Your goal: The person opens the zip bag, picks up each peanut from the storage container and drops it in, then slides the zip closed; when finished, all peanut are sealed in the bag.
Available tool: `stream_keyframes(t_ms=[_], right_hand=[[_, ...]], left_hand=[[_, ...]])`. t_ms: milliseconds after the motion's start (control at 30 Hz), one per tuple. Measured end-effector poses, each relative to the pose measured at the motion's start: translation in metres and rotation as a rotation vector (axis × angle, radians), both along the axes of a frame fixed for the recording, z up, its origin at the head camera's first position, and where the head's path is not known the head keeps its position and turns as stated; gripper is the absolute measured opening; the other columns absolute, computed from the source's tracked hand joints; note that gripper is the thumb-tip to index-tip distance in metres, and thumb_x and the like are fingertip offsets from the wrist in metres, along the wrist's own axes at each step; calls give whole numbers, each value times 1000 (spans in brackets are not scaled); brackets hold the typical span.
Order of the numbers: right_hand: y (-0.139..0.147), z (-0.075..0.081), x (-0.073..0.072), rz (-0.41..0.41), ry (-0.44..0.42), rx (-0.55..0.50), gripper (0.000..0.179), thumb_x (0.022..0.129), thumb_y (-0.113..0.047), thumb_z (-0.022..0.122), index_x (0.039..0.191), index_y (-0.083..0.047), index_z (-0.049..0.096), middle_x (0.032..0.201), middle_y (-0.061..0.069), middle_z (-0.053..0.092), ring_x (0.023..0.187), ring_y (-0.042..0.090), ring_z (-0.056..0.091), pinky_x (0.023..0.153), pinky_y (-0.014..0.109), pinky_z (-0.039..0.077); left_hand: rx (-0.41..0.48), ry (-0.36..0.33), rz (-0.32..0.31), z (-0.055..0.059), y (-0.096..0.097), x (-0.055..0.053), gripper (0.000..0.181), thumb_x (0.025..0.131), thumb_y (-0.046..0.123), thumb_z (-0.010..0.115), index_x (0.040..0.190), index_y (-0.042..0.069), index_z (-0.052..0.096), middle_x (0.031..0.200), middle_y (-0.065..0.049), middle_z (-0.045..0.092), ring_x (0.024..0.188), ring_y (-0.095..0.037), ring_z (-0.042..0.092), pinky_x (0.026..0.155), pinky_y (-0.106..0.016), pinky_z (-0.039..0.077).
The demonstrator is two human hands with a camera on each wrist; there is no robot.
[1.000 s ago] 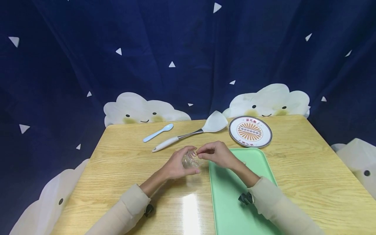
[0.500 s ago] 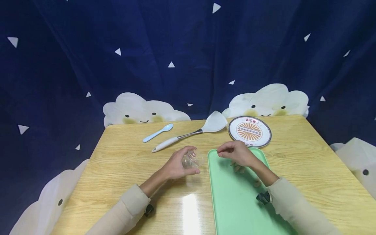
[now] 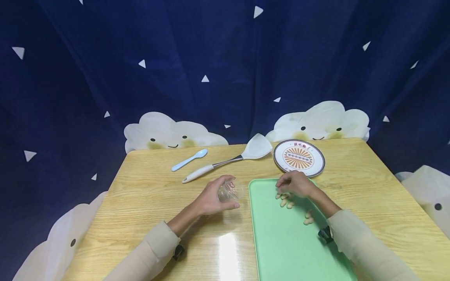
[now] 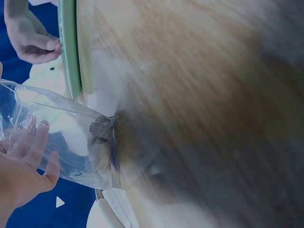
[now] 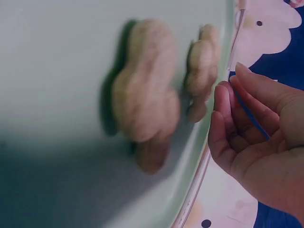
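My left hand (image 3: 210, 198) grips a clear thin-walled plastic cup (image 3: 231, 191) over the table, left of the green tray (image 3: 277, 242). Through its wall in the left wrist view, several brownish, peanut-like shapes (image 4: 99, 147) show at the bottom. On the tray lie two groups of unshelled peanuts: one (image 3: 287, 203) near the far end, another (image 3: 308, 217) nearer me at the right. Above the far group hovers my right hand (image 3: 297, 184), its fingers loosely bent. In the right wrist view its fingertips (image 5: 222, 95) hold nothing visible and stay apart from the peanuts (image 5: 145, 85).
A white spatula (image 3: 258, 147) and a light blue spoon (image 3: 190, 160) lie across the back of the wooden table (image 3: 140, 210). The round patterned plate (image 3: 281, 154) stands behind the tray, close to my right hand. A dark blue curtain (image 3: 225, 58) hangs behind.
My right hand has gone from the cup's mouth rightward to over the far peanuts on the tray, uncovering both groups. My left hand and the cup stay put.
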State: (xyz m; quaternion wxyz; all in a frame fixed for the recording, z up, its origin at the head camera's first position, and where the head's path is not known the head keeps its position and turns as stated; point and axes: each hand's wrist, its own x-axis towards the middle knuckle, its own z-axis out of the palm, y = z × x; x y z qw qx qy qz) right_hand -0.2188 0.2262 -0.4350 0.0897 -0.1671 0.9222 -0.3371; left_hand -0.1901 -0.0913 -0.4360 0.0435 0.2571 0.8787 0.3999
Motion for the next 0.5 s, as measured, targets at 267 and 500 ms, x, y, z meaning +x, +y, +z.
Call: stream_keyframes(t_ms=[267,500], right_hand=[[0,-8,-2,18,-82,20,9,79,-11,74,86,-6,72,77,1,68,70,11,59,62,26,49],[-2,-11,-3,51,-108,11,5,81,-12,72,84,-7,71,75,1,67,68,12,58,61,27,49]], left_hand=[[1,-9,5,1,-1,1,81,71,40,80,139,15,44,138,-2,52,129,-24,47,107,-48,38],[12,5,-9,0,-2,0,81,71,38,80,139,13,44,136,-7,54,127,-25,48,106,-49,38]])
